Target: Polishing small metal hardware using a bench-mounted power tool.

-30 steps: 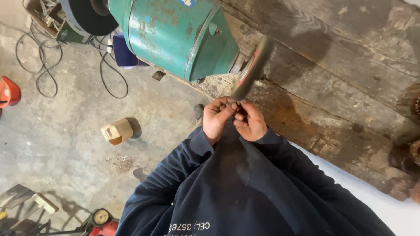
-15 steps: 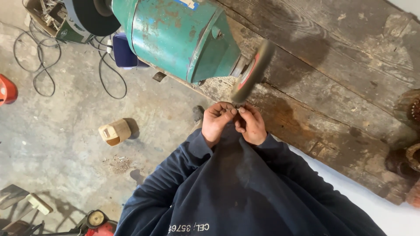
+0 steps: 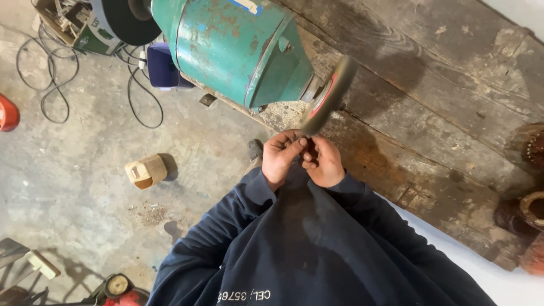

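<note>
A big green bench grinder (image 3: 238, 48) stands ahead of me with a grey grinding wheel (image 3: 328, 93) on its right end. My left hand (image 3: 281, 158) and my right hand (image 3: 324, 161) are pressed together just under the wheel's lower edge. Both pinch a small dark piece (image 3: 304, 146) held up against the wheel; the fingers hide most of it. My dark blue sleeves (image 3: 238, 226) fill the lower middle of the view.
Worn wooden planks (image 3: 442, 113) lie to the right of the grinder. A small wooden block (image 3: 146, 171) sits on the concrete floor at the left. Black cables (image 3: 51, 79) loop at the upper left. A red gauge tool (image 3: 119, 289) is at the bottom left. Rusty round parts (image 3: 530, 187) sit at the right edge.
My hands stay clasped under the wheel with the small piece. The view has shifted slightly, nothing else has moved.
</note>
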